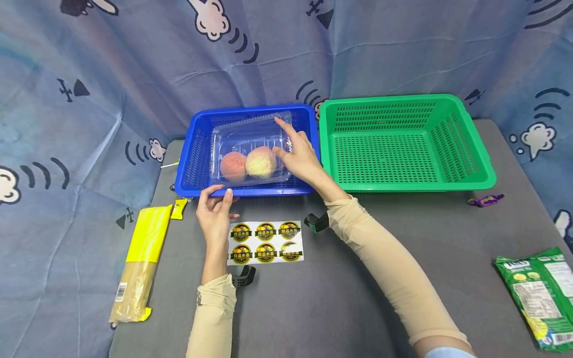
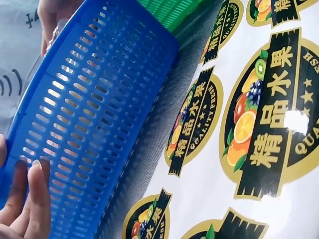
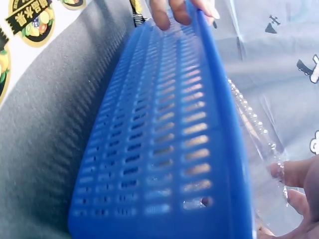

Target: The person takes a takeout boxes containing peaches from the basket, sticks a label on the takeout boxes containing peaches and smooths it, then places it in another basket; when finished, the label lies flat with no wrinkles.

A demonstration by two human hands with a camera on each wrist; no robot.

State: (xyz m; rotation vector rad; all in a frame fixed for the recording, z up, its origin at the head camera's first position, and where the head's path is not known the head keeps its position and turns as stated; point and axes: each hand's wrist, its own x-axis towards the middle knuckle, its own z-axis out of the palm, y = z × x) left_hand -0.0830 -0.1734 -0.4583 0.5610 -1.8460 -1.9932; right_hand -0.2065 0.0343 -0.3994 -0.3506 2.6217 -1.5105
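A clear plastic fruit box (image 1: 250, 130) with two peaches (image 1: 261, 162) inside sits in the blue basket (image 1: 191, 149). My right hand (image 1: 301, 151) holds the box's right side, index finger stretched toward the back corner and thumb nearer the front. In the right wrist view, fingers (image 3: 291, 173) meet the box's beaded edge. At the basket's front rim, my left hand (image 1: 215, 211) grips the edge, some fingers (image 2: 35, 194) against the outer wall. A sheet of round fruit stickers (image 1: 265, 242) lies on the table beside the left hand.
A green basket (image 1: 465, 187) adjoins the blue one on the right. Yellow-wrapped noodles (image 1: 142, 263) and a small yellow packet (image 1: 179, 209) lie at left. A purple candy (image 1: 485, 200) and a green snack bag (image 1: 537, 298) are at right. A patterned curtain (image 1: 277, 49) hangs behind.
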